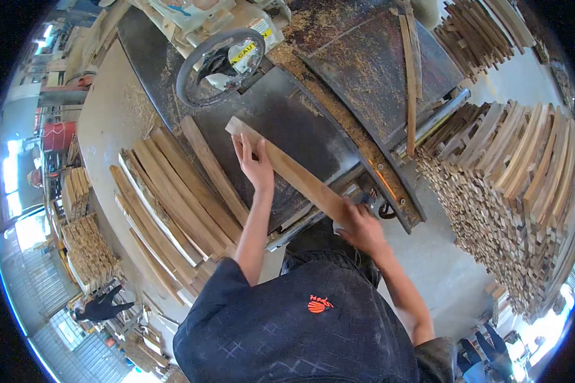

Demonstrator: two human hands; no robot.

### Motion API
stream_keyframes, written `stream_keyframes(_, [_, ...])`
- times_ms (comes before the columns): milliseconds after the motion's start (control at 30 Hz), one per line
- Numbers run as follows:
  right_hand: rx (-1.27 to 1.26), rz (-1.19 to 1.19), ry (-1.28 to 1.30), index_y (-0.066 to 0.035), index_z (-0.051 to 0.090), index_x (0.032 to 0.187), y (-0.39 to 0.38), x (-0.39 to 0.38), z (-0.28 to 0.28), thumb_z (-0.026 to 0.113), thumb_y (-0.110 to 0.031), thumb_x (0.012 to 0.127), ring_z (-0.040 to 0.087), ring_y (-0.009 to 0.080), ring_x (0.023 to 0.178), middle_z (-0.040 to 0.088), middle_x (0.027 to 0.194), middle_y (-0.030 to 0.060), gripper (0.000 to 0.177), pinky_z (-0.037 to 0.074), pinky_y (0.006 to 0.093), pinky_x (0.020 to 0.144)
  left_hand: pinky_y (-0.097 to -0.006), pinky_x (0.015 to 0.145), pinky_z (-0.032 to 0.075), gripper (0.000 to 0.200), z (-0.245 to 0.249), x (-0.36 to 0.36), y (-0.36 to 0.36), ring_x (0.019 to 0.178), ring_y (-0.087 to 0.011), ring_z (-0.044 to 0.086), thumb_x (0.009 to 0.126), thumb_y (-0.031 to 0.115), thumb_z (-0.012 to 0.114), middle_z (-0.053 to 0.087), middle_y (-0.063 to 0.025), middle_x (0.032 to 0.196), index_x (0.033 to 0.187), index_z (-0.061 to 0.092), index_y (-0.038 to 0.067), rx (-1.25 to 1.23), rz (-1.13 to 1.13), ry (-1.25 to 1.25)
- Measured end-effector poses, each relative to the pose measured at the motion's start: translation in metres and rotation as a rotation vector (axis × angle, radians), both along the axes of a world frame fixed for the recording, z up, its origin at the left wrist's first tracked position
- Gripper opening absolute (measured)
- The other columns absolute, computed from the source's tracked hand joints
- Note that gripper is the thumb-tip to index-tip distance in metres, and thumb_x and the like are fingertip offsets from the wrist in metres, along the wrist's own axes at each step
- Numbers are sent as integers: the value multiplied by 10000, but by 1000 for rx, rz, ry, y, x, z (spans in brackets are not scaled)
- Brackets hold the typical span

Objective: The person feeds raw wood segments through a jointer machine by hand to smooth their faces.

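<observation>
Two bare hands hold one long, smooth, flat wooden board [300,179] slanting across the centre: the left hand [255,167] lies against its upper part, fingers spread, and the right hand [363,228] grips its lower end. One dark, round handwheel [220,67] stands at upper centre. Two narrow wooden strips [408,83] lie on the sawdust-strewn metal table [338,64], upper right. Two stacks of curved wood [517,159] fill the right; overlapping rough-edged planks [172,191], left of centre, cannot be counted exactly.

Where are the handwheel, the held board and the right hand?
Handwheel [182,80]: head view, left of its rim.
Held board [300,180]: head view, its middle.
Right hand [365,231]: head view, its back.
</observation>
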State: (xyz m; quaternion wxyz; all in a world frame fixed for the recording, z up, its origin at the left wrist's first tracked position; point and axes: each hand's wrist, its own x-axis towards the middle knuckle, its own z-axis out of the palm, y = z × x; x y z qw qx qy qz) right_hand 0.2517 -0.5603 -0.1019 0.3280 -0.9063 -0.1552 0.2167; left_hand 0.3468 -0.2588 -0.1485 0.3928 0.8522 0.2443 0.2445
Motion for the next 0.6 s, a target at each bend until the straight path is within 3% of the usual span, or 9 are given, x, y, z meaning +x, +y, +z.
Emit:
stream_keyframes(33, [-95, 100, 101, -178, 474, 1379, 8, 5, 9, 747, -319, 747, 627, 423, 858, 585, 1128, 214, 703, 543, 481, 715, -405, 1054, 377, 452, 0, 3, -8, 1331, -435, 379, 936, 183, 617, 318, -197, 1513, 1343, 524, 9, 75, 81, -2])
stream_keyframes(100, [-64, 122, 68, -235, 443, 1404, -5, -16, -12, 734, -337, 761, 636, 417, 852, 581, 1116, 226, 713, 551, 483, 710, -455, 1059, 366, 431, -1, 2, -43, 1340, -427, 372, 914, 128, 599, 407, -235, 1445, 1320, 543, -5, -69, 138, -110])
stream_keyframes(200, [12, 90, -84, -271, 406, 1439, -28, -20, -20, 719, -335, 774, 650, 421, 820, 583, 1089, 252, 737, 560, 485, 709, -522, 1083, 309, 469, -14, 6, -84, 1333, -420, 393, 841, 191, 620, 513, -247, 1342, 1272, 581, 10, 448, -80, 105])
stream_keyframes(233, [-19, -51, -27, -267, 411, 1438, -27, -21, -16, 721, -323, 771, 646, 428, 824, 587, 1075, 260, 738, 559, 483, 712, -497, 1114, 269, 442, 21, 24, -96, 1360, -385, 374, 910, 232, 558, 482, -230, 1392, 1302, 555, 25, 123, -265, 212])
stream_keyframes(300, [12, -198, 69, -251, 420, 1440, -17, -32, -7, 726, -300, 763, 621, 446, 874, 598, 1052, 273, 744, 547, 480, 768, -475, 1132, 242, 432, -14, 19, -105, 1396, -357, 326, 990, 225, 462, 436, -233, 1432, 1360, 488, 4, 125, -192, 60])
stream_keyframes(400, [225, -100, 61, -272, 433, 1431, -17, -39, -17, 735, -320, 757, 607, 450, 898, 601, 1003, 275, 740, 526, 483, 825, -475, 1134, 239, 438, -8, -4, -89, 1402, -383, 299, 1003, 201, 447, 384, -251, 1461, 1379, 452, -24, 26, -92, -64])
stream_keyframes(467, [128, -28, 196, -309, 441, 1425, -25, -25, -5, 743, -317, 753, 605, 452, 898, 600, 957, 267, 737, 503, 484, 848, -478, 1137, 234, 447, -8, -34, -79, 1403, -398, 288, 1001, 190, 456, 353, -260, 1479, 1385, 436, -36, -25, 5, -142])
stream_keyframes(533, [36, 184, -135, -338, 445, 1418, -35, -12, -6, 749, -318, 750, 620, 438, 825, 599, 894, 254, 734, 520, 485, 773, -474, 1141, 227, 440, -10, -57, -71, 1399, -422, 279, 996, 168, 463, 309, -273, 1497, 1380, 435, -45, -2, 16, -166])
stream_keyframes(600, [-94, 185, 4, -341, 437, 1423, -44, -9, -6, 757, -314, 746, 633, 420, 752, 619, 905, 245, 749, 532, 488, 699, -448, 1131, 259, 447, -14, -59, -73, 1396, -363, 321, 990, 204, 492, 363, -219, 1491, 1366, 470, -37, 38, 29, -144])
